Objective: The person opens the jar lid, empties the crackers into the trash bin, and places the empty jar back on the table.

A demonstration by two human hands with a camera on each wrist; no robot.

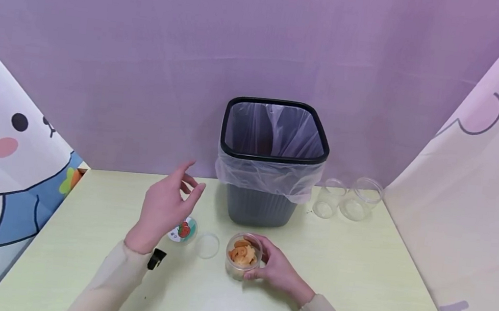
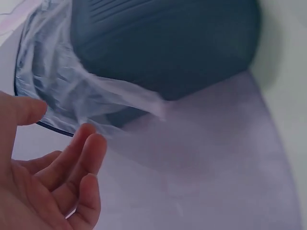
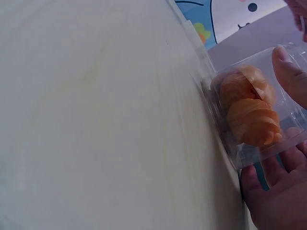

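Note:
My right hand (image 1: 280,269) grips a clear plastic jar (image 1: 233,270) standing on the table, thumb on the near side. Inside it lie orange-brown pieces (image 1: 243,254) that look like small croissants, and the right wrist view shows them through the wall. My left hand (image 1: 166,208) hovers over the table left of the bin, fingers relaxed and holding nothing. Partly behind its wrist lies a round printed disc (image 1: 186,229) with a red fruit picture. Between that disc and the jar rests a clear ring-shaped lid (image 1: 208,246).
A grey bin (image 1: 259,205) with a black rim and a translucent liner (image 1: 257,173) stands at the back middle of the table. Two clear jars (image 1: 326,205) are to its right. A purple cloth (image 1: 149,62) hangs behind, with printed cloths at both sides.

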